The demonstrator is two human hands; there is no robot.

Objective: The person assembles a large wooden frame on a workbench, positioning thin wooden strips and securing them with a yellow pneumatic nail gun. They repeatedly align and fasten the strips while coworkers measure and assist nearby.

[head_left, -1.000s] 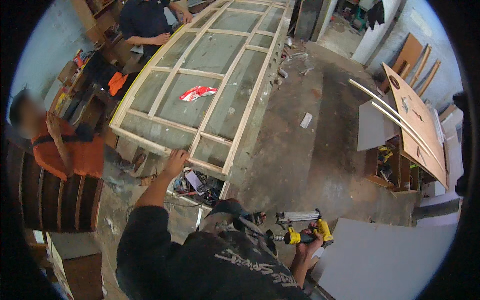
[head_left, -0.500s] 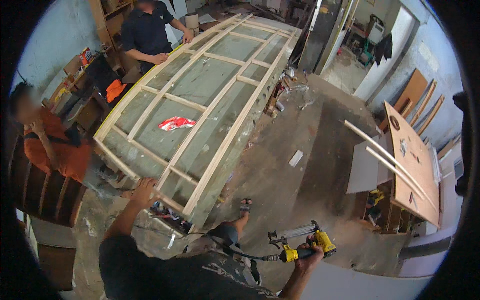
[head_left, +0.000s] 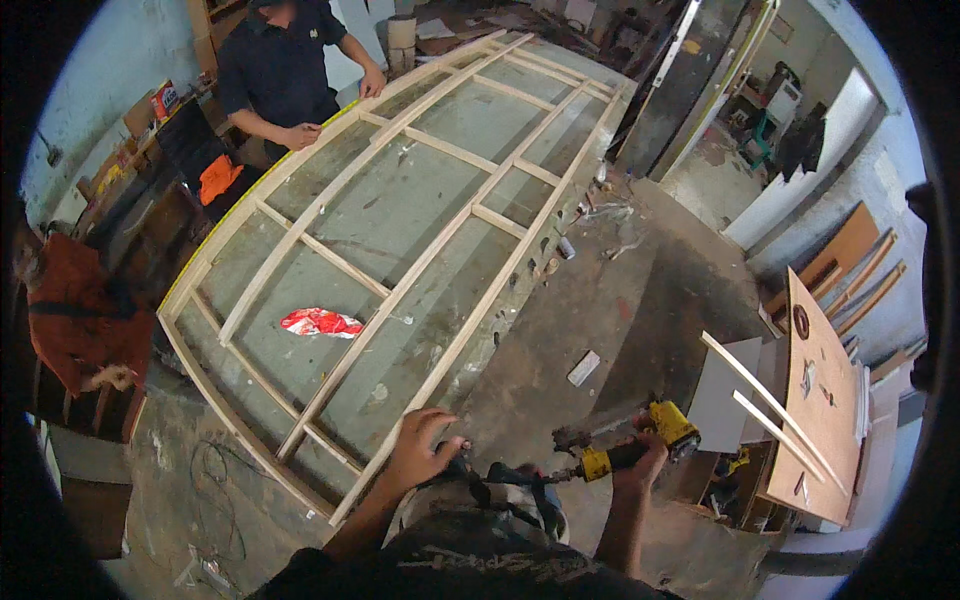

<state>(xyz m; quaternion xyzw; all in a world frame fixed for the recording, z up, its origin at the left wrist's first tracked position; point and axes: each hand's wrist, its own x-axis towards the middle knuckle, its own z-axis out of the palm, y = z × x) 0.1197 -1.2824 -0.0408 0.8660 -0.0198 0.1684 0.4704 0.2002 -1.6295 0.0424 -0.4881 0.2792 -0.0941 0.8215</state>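
In my right hand [head_left: 648, 460] is a yellow and black nail gun [head_left: 672, 425], gripped by its handle and blurred by motion. My left hand [head_left: 422, 450] is raised beside the near right corner of a long wooden frame [head_left: 450, 150]. Its fingers are curved and the thumb stands apart from them, with nothing visible between. The frame, with curved rails and several crosspieces, lies on a grey-green table [head_left: 420, 195]. A yellow measuring tape [head_left: 250, 192] runs along its left edge. A crumpled red and white plastic bag [head_left: 322, 322] lies inside the frame.
A co-worker in a dark shirt [head_left: 285, 60] has both hands on the frame's far left edge. Another person in orange [head_left: 85, 310] is at the left. At right, wood strips [head_left: 760, 390] lie over a plywood-topped bench [head_left: 815, 400]. A white piece [head_left: 583, 367] lies on the floor.
My left hand has come off the frame's near end and moved right, towards my body. The nail gun has risen slightly and turned. My view has shifted; the person in orange has lowered a hand.
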